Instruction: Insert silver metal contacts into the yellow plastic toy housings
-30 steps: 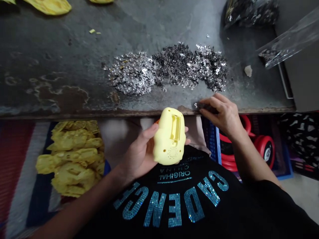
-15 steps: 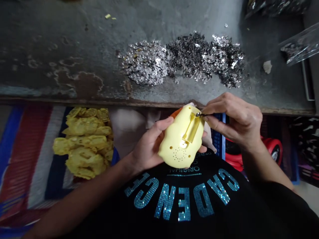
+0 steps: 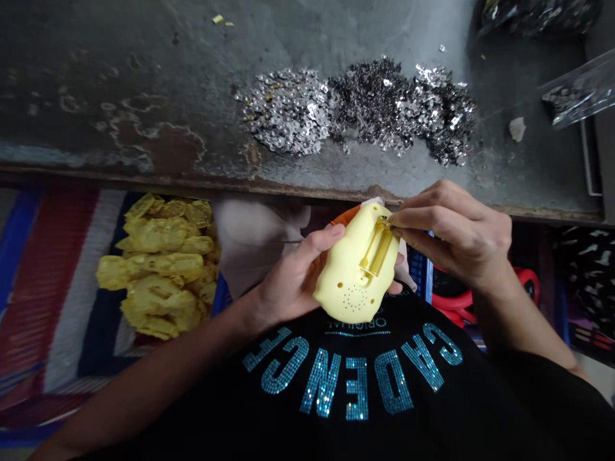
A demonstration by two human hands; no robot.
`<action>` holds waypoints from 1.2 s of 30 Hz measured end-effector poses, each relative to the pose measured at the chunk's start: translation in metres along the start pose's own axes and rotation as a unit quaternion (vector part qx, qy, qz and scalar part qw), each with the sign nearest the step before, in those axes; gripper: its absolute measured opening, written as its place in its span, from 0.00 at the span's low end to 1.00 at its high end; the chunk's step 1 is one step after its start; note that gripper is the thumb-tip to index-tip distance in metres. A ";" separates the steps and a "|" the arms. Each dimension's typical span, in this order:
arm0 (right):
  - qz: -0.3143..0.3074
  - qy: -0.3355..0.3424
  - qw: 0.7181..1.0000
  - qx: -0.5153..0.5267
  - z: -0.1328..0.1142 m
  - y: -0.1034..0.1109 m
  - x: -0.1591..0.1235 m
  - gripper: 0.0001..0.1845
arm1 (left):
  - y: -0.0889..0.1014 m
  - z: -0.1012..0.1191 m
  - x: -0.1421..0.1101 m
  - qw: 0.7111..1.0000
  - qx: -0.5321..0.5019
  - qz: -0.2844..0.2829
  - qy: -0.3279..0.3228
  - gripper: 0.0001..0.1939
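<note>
Across the striped mat [image 3: 57, 288], yellow moulded pieces [image 3: 158, 269] are lying heaped; the left hand [image 3: 288, 275] is gripping a yellow plastic casing [image 3: 355, 275] below silver sequins [image 3: 365, 105] piled on the table [image 3: 144, 77], while the right hand [image 3: 451, 234] is pinching a tiny dark piece [image 3: 385, 221] against the casing's slot.

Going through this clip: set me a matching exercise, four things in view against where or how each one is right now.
Things:
1. left hand
2. right hand
3. metal bits
4. yellow shells

Places or states:
A. heaped on the striped mat
B. heaped on the grey bench
C. holding the yellow casing
D. pinching at the casing's top end

Pairs: 1-C, 2-D, 3-B, 4-A
</note>
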State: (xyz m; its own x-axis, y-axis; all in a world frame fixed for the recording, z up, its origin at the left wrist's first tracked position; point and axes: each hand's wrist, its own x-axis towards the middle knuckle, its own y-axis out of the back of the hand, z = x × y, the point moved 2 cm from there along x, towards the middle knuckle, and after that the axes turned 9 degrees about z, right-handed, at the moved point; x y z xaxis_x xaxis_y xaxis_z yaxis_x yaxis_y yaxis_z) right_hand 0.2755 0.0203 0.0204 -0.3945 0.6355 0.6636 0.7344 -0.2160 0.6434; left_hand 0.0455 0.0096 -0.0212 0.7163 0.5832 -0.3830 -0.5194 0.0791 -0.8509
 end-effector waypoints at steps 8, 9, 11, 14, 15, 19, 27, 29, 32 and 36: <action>-0.022 0.015 0.998 -0.049 -0.009 0.002 -0.008 0.11 | -0.002 -0.004 0.001 0.999 -0.009 0.043 -0.007 0.23; -0.023 0.017 0.998 -0.048 -0.009 0.002 -0.009 0.11 | -0.002 -0.004 0.001 0.999 -0.010 0.042 -0.007 0.23; -0.016 0.008 0.999 -0.042 -0.008 0.001 -0.012 0.14 | -0.003 -0.003 0.001 0.999 -0.007 0.040 -0.006 0.23; 0.019 -0.016 0.999 -0.045 -0.008 0.000 -0.016 0.18 | -0.004 -0.002 0.001 0.999 0.013 0.046 0.008 0.29; 0.030 -0.019 0.998 -0.051 -0.008 0.000 -0.017 0.18 | -0.004 -0.002 0.001 0.999 0.019 0.050 0.013 0.31; 0.047 0.001 0.996 -0.071 -0.008 -0.004 -0.019 0.15 | -0.006 -0.001 0.000 0.999 0.003 0.041 0.008 0.27; 0.020 0.056 0.991 -0.118 -0.004 -0.013 -0.037 0.26 | 0.001 -0.002 0.003 0.997 0.031 0.061 -0.023 0.34; 0.031 0.047 0.993 -0.105 -0.005 -0.013 -0.036 0.23 | 0.001 -0.002 0.003 0.997 0.024 0.054 -0.040 0.33; 0.036 0.025 0.994 -0.098 -0.009 -0.012 -0.028 0.14 | -0.001 -0.003 0.002 0.997 0.020 0.051 -0.057 0.26; 0.025 0.014 0.996 -0.081 -0.013 -0.013 -0.018 0.10 | 0.000 -0.007 0.000 0.996 0.027 0.059 -0.069 0.25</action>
State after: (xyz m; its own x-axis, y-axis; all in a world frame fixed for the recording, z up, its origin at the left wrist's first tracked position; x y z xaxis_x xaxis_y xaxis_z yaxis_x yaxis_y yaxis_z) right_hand 0.2656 0.0017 0.0053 -0.3758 0.6005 0.7058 0.6565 -0.3651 0.6601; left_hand 0.0488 0.0043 -0.0231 0.5800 0.6965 -0.4225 -0.6228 0.0447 -0.7811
